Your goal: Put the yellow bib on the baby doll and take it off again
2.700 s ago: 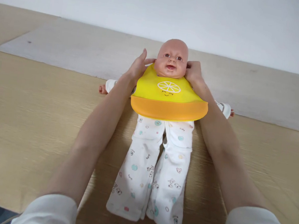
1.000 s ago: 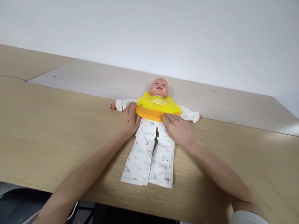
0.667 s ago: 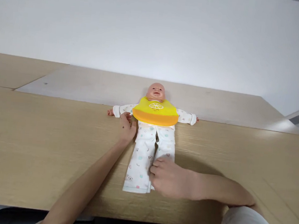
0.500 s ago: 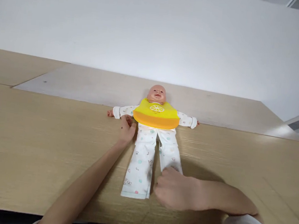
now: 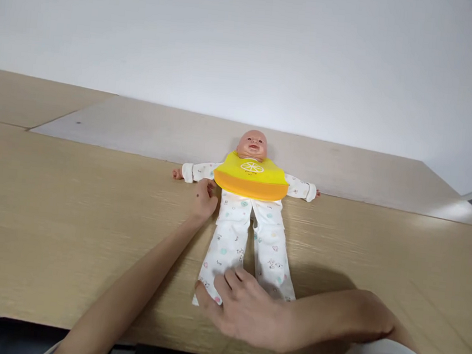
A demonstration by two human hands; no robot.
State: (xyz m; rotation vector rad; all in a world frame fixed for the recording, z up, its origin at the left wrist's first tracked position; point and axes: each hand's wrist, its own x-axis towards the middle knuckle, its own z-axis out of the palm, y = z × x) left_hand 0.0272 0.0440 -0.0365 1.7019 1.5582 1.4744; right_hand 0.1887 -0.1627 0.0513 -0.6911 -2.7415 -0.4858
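Note:
A baby doll (image 5: 252, 144) lies face up on the table, arms spread. It wears a yellow bib (image 5: 232, 168) with an orange pocket, a white patterned top (image 5: 205, 171) and matching trousers (image 5: 273, 247). Beside the doll's waist, at the left end of the bib pocket, rests my left hand (image 5: 205, 202). Its fingers are curled inward; whatever they may hold is hidden. My right hand (image 5: 244, 308) lies over the lower part of the left trouser leg, near the hem. The thumb is stretched apart from the bent fingers, and I see no cloth gripped.
The wooden table (image 5: 68, 227) stretches out on both sides of the doll. A paler board (image 5: 161, 128) runs along its back, against a white wall (image 5: 248, 50). Below the near edge are dark chair parts (image 5: 7, 338).
My right hand has moved left, from the right trouser leg to the left one, and its fingers have spread. My left hand stays beside the bib. The view has shifted slightly.

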